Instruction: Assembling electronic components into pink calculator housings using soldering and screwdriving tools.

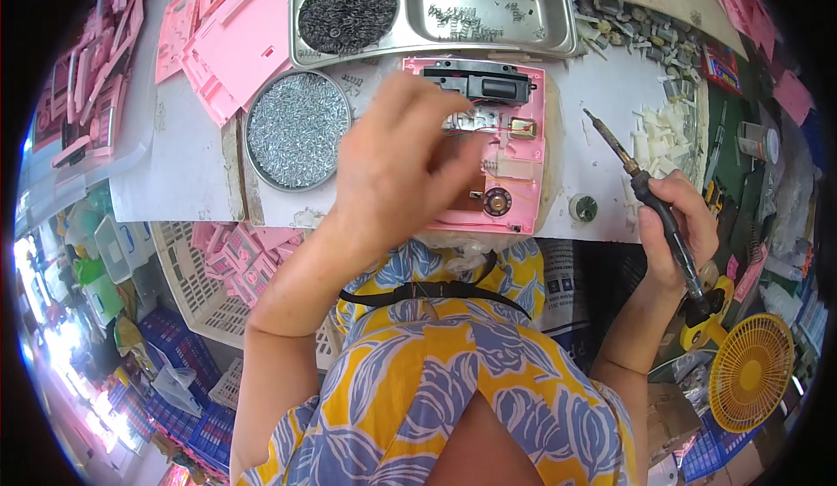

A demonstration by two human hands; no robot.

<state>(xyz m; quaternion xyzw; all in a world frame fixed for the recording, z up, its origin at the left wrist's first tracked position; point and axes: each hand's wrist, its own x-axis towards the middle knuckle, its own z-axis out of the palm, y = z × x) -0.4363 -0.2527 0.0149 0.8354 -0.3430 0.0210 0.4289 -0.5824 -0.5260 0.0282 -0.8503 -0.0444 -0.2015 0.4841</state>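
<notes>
My left hand (384,159) reaches over a pink plastic casing (534,172). Its fingers are bent, with thumb and forefinger apart; nothing shows between them. The hand hides the casing's left part. Inside the casing are a black housing (484,88) along the far side, a small metal motor (522,128) with red wires, a coil spring (490,165) and a round dark part (497,201) near the front. To the right, my right hand (684,229) is closed around the black handle of a soldering iron (641,181). The iron's tip points up and left, apart from the casing.
Screws fill a round dish (340,91) on the left. A steel tray (418,59) of springs stands behind. Pink panels (235,41) are stacked far left, more pink parts in a crate (196,285) below. White pieces (658,142) lie right, above a yellow fan (751,373).
</notes>
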